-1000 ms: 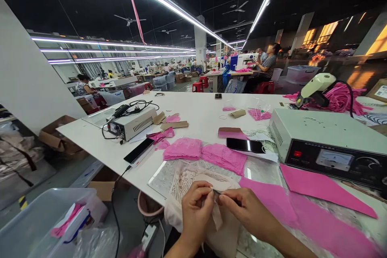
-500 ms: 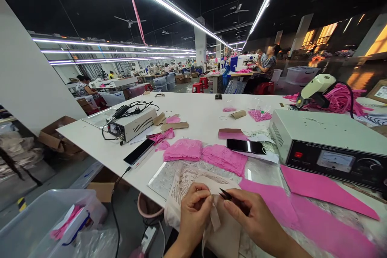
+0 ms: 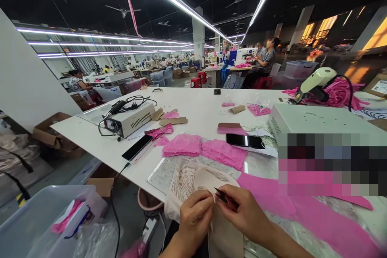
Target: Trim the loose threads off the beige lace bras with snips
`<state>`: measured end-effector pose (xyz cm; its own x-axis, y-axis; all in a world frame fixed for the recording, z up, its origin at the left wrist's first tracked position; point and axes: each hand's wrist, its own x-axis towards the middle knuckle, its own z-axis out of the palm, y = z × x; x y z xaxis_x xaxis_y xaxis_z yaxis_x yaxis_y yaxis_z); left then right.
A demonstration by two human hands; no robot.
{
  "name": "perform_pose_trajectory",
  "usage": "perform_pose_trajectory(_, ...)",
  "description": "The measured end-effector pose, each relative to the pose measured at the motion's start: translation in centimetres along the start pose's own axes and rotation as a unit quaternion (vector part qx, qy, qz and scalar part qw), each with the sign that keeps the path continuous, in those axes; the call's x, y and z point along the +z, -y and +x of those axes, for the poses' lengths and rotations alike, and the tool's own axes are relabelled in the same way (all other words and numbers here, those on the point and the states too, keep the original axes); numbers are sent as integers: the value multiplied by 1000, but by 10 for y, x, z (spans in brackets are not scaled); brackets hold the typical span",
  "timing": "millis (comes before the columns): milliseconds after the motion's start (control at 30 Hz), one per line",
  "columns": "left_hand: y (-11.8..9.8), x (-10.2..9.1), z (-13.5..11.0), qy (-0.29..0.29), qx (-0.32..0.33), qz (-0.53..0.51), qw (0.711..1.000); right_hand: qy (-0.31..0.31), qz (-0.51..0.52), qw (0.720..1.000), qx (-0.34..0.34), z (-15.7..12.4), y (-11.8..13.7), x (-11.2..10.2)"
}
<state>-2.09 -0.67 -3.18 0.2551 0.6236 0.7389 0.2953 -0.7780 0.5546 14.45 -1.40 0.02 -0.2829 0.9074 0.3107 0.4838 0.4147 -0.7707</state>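
At the far left a clear plastic bin (image 3: 27, 221) is seen on the floor, with pink pieces inside. On the white table (image 3: 202, 105), a grey box with a coiled black cable (image 3: 134, 119) is set behind a black phone (image 3: 137, 148). Near the table's front edge lies the beige garment (image 3: 202, 179), its lace part spread over a clear sheet and its lower part draped toward the person.

By the left hand (image 3: 196, 211) a bit of the garment is pinched between thumb and fingers. Beyond it, two stacks of pink lace (image 3: 183, 145) are laid side by side. In the right hand (image 3: 242, 209) a dark pointed tool (image 3: 221, 195) is gripped — perhaps small snips or tweezers — its tips turned toward the pinched spot; whether the cloth is touched by them cannot be told. Further right, pink sheets (image 3: 266, 191) are spread.

Fine trimming or picking at the pinched spot seems to be in hand. For the next move, the cloth should be held taut, the tips lined up finely — and the left fingertips spared.
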Motion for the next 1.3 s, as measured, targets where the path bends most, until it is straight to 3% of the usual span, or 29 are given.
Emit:
perform_pose_trajectory(200, -1, 0, -1, -14, -8, -8, 1000, 6, -34, 997, -64, -1, -10, 5)
perform_pose_trajectory(433, -3, 1, -2, -3, -19, -45, 999, -21, -34, 996, -78, -4, -7, 4)
perform_pose_trajectory(500, -6, 1, 0, 3, -52, -75, 996, -29, -49, 993, -102, -7, -10, 5)
perform_pose_trajectory(567, -9, -1, 4, 24, -127, -125, 984, -32, -58, 989, -132, -10, -15, 5)
perform_pose_trajectory(633, -12, -3, 8, 61, -239, -194, 949, -23, -69, 985, -155, -12, -21, 6)
perform_pose_trajectory(700, -14, -2, 12, 86, -362, -260, 891, -13, -78, 983, -165, -15, -24, 6)
perform_pose_trajectory(800, -14, 1, 15, 59, -479, -318, 816, -21, -52, 988, -142, -20, -26, 7)
perform_pose_trajectory(933, -17, 5, 17, -5, -504, -333, 797, -83, 28, 995, 39, -32, -24, 12)
perform_pose_trajectory(1033, -19, 7, 14, -27, -513, -353, 782, -65, 107, 980, 156, -37, -18, 16)
perform_pose_trajectory(1200, -19, 8, 8, -68, -573, -430, 694, -75, 180, 959, 204, -33, -6, 20)
perform_pose_trajectory(1300, -20, 7, 7, -92, -576, -442, 682, -91, 180, 957, 209, -32, -4, 22)
